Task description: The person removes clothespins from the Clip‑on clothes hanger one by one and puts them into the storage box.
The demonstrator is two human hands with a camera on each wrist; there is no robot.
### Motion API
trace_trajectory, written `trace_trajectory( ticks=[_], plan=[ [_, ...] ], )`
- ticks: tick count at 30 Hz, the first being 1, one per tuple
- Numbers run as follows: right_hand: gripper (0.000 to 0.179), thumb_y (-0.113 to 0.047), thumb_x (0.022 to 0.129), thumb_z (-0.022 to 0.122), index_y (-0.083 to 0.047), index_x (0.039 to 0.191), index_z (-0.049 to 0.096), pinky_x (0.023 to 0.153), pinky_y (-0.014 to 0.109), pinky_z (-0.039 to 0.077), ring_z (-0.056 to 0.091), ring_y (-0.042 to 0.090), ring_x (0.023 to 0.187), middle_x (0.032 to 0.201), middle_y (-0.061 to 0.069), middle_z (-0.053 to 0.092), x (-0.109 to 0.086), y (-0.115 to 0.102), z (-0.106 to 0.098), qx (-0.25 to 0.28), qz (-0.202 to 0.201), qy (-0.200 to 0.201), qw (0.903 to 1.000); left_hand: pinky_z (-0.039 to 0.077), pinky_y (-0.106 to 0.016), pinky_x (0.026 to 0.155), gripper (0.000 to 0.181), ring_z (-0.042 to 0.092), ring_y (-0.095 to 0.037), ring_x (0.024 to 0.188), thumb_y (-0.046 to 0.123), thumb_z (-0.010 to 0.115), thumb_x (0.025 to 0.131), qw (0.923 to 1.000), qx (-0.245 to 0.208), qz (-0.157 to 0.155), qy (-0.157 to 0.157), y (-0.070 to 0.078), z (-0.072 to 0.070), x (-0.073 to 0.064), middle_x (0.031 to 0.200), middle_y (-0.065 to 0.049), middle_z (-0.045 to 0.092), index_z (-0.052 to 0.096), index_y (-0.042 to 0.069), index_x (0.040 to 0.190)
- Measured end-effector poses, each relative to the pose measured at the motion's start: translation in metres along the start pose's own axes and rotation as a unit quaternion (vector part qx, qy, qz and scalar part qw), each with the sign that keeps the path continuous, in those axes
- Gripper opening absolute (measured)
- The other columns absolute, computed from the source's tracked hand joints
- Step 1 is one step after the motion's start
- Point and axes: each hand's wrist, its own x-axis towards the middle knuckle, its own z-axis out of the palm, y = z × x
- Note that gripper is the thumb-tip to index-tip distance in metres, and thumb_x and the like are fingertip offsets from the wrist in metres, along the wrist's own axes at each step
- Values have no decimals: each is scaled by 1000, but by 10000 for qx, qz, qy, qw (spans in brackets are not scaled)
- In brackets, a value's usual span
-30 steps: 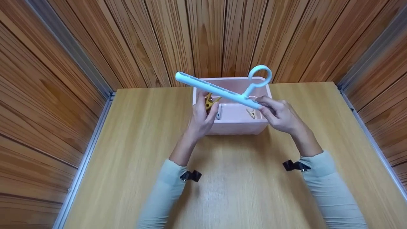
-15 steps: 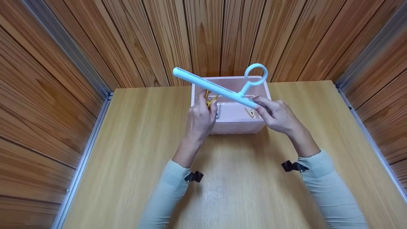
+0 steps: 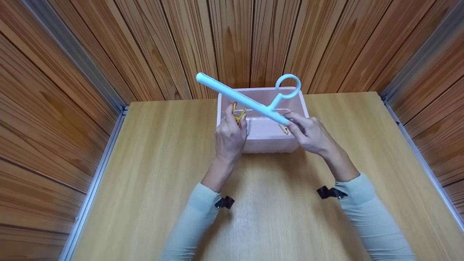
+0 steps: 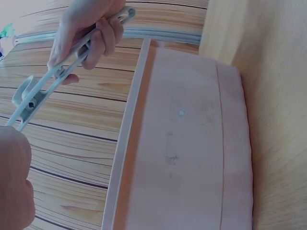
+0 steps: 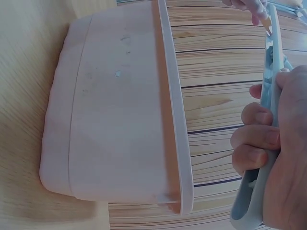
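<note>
My right hand (image 3: 311,135) grips one arm of a light blue plastic hanger (image 3: 235,95), with its fingers curled round it in the right wrist view. The hanger is held tilted above a pale pink bin (image 3: 270,145), its round hook at the upper right. My left hand (image 3: 230,139) pinches a yellow clothespin (image 3: 237,117) between thumb and fingers, just below the hanger's long arm. In the right wrist view the clothespin (image 5: 266,22) is close to the hanger; whether they touch I cannot tell.
Inside the bin lie a pale yellow clothespin (image 3: 284,129), partly hidden by the right hand, and a whitish piece by the left hand. The bin stands at the back of a wooden table (image 3: 163,163). Wood-panelled walls (image 3: 239,47) rise behind and at both sides.
The hanger and right hand have shifted slightly left. My left hand has turned and come up under the hanger, and the yellow clothespin has turned with it.
</note>
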Motion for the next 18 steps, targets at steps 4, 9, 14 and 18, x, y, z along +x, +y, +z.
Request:
trace_trajectory(
  ticks=[4,9,14,18],
  plan=[
    [21,-8,111,60,-2,127,72,53,20,31,40,1,58,77,-3,56,-1,-1,0,144,101,-65,9998,63,-33,59,38,73,-27,65,10,73,108,9997,-173,-15,-179,-3,0,-1,83,-17,73,57,-12,135],
    [22,-8,112,59,-6,129,73,52,21,32,39,1,56,76,-5,52,-3,-3,-2,309,345,-254,9986,69,-35,70,37,82,-31,78,10,69,111,9957,-594,-247,-671,-4,-6,1,98,-23,78,58,-13,137],
    [24,-6,113,57,-3,130,73,52,20,32,40,0,57,77,-6,52,-3,-2,-4,469,330,-274,9980,71,-40,82,38,83,-34,91,11,65,113,9843,-1189,-520,-1192,-3,-13,7,110,-27,77,56,-13,141],
    [24,-6,113,57,0,130,72,53,19,31,39,-1,58,77,-6,55,-1,1,-4,418,209,-202,9987,64,-26,70,39,74,-26,75,9,64,112,9798,-1483,-434,-1269,-6,-16,11,99,-24,74,56,-14,142]
  ],
)
